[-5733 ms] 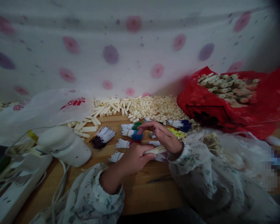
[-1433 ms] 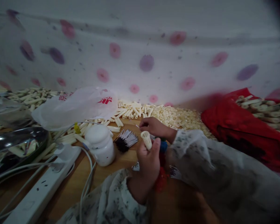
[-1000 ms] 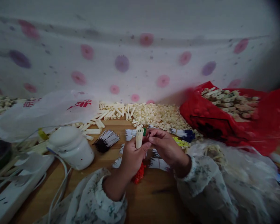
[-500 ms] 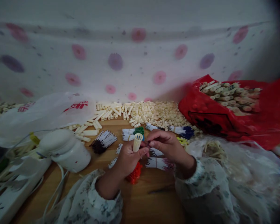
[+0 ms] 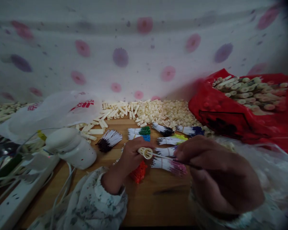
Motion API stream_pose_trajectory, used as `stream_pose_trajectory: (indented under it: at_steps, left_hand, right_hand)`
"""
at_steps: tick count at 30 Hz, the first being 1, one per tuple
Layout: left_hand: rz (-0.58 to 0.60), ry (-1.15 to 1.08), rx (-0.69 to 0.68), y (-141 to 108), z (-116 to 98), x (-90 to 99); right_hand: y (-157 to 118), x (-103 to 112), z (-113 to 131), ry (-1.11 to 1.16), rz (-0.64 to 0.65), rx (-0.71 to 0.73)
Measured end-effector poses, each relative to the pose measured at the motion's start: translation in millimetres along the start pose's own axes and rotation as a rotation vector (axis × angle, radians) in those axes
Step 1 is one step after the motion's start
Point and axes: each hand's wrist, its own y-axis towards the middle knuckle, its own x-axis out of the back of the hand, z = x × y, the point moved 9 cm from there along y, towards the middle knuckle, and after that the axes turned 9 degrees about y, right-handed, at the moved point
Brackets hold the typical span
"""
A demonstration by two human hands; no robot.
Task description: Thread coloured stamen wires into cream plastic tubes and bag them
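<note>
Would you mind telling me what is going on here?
The left hand grips a cream tube, its open end facing the right hand. That hand pinches a thin white stick whose tip is at the opening; whether it is inside is unclear. Bundles of colour-tipped sticks lie on the table nearby.

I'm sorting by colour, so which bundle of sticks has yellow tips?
The yellow-tipped bundle, in front and to the left of the rightmost, dark-blue-tipped bundle; no other visible bundle has yellow tips.
</note>
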Motion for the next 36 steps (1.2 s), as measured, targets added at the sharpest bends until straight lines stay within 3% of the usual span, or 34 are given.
stream_pose_trajectory:
  at_steps: [6,16,19,24,36]
  left_hand:
    - [0.017,0.020,-0.060,0.8,-6.2,-0.9]
    - [0.051,0.124,-0.195,-0.7,-18.9,1.3]
    - [0.076,0.180,-0.192,-1.1,-20.2,1.0]
    - [0.022,0.312,-0.166,-0.8,-18.6,2.4]
    - [-0.063,0.446,-0.204,-0.5,-22.3,5.6]
  right_hand:
    - [8.3,-21.9,5.0,-0.090,0.174,0.088]
    - [-4.9,-31.4,-25.4,-0.147,0.071,0.060]
    - [-5.6,-29.6,-35.1,-0.207,0.090,0.060]
    - [-4.7,-21.1,-39.4,-0.315,0.051,0.075]
    - [-5.8,-19.3,-68.1,-0.094,0.076,-0.112]
